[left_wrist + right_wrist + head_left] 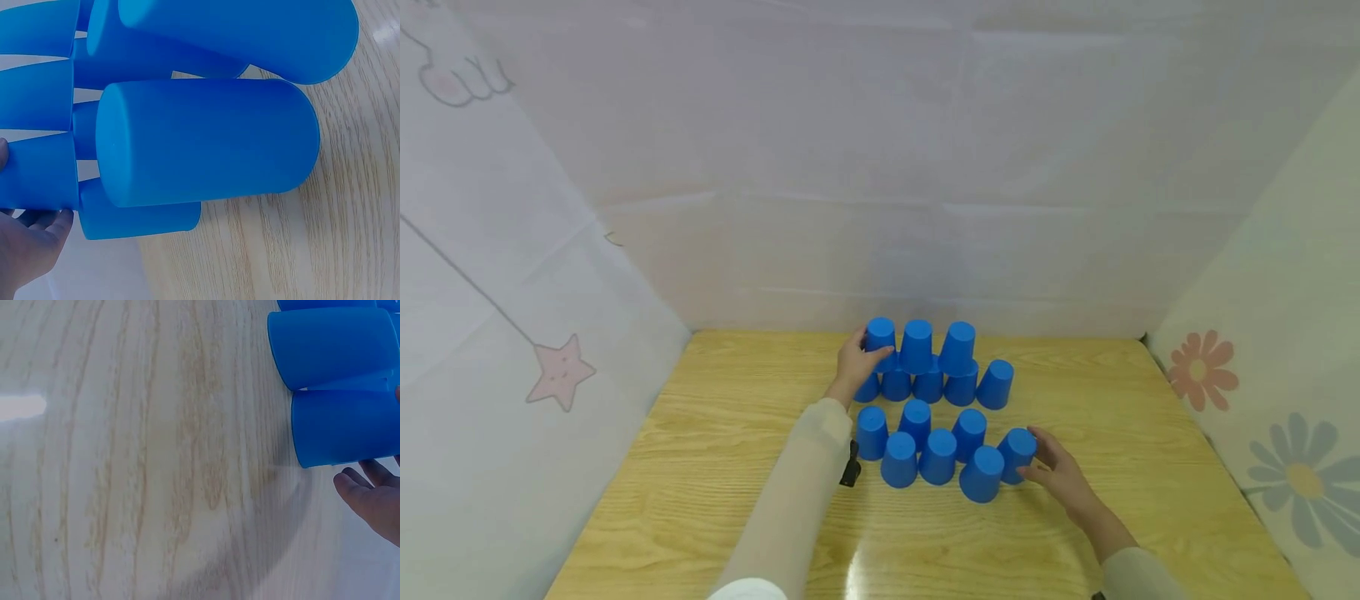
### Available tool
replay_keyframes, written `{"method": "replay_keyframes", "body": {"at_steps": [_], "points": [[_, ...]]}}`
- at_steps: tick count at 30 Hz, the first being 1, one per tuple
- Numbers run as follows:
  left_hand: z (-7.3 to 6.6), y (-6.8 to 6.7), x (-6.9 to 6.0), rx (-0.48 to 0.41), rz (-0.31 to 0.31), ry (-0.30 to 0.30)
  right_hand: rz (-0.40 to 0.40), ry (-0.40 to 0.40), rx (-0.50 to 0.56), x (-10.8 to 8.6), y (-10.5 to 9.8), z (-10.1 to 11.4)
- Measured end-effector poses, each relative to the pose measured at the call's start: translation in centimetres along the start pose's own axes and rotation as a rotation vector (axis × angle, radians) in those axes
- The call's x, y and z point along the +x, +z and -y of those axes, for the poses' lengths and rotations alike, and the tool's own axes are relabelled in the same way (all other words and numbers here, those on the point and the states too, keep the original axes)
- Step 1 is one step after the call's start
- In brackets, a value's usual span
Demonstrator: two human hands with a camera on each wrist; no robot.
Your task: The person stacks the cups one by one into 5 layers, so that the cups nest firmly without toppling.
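Many blue plastic cups stand upside down on the table. In the back group, three cups sit on top of a row of several. My left hand (855, 364) grips the leftmost upper cup (880, 335), thumb in front; the left wrist view has that cup (37, 175) at its left edge, the hand (34, 250) just under it. At the right end of the front group, my right hand (1060, 477) holds a cup (1017, 452) by its side, with thumb and fingers around it. The right wrist view cuts off part of this hand (375, 500) and cup (344, 428).
Several more cups (937, 457) stand in a staggered double row nearer the front, close together. One cup (996, 385) ends the back row on the right. A small black object (851, 467) lies beside the left sleeve. A pale cloth (850, 250) hangs behind the wooden table (715, 467).
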State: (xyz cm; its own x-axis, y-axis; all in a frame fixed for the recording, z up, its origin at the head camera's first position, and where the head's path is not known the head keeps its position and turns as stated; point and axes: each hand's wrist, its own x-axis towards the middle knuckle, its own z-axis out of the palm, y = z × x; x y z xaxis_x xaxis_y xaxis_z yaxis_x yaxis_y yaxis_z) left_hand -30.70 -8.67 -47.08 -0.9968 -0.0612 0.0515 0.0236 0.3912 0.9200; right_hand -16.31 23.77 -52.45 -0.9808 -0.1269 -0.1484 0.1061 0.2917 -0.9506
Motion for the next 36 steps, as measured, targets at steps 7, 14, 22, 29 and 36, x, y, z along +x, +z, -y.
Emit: {"method": "replay_keyframes", "body": {"at_steps": [7,14,22,29,36], "points": [[-0.2,0.0,0.1,0.022,-0.019,0.001,-0.016,0.018,0.008,0.5,0.5,-0.6],[-0.4,0.0,-0.1,0.020,-0.027,-0.008,-0.053,0.016,0.028,0.7,0.9,-1.1],[-0.3,0.0,-0.1,0.002,-0.019,-0.001,-0.084,0.029,0.022,0.8,1.3,-1.3],[-0.2,0.1,-0.1,-0.005,-0.023,0.000,-0.082,0.023,0.030,0.7,1.3,-1.1],[0.0,0.0,-0.1,-0.014,-0.016,0.008,-0.093,0.017,-0.002,0.9,1.0,-1.0]]}}
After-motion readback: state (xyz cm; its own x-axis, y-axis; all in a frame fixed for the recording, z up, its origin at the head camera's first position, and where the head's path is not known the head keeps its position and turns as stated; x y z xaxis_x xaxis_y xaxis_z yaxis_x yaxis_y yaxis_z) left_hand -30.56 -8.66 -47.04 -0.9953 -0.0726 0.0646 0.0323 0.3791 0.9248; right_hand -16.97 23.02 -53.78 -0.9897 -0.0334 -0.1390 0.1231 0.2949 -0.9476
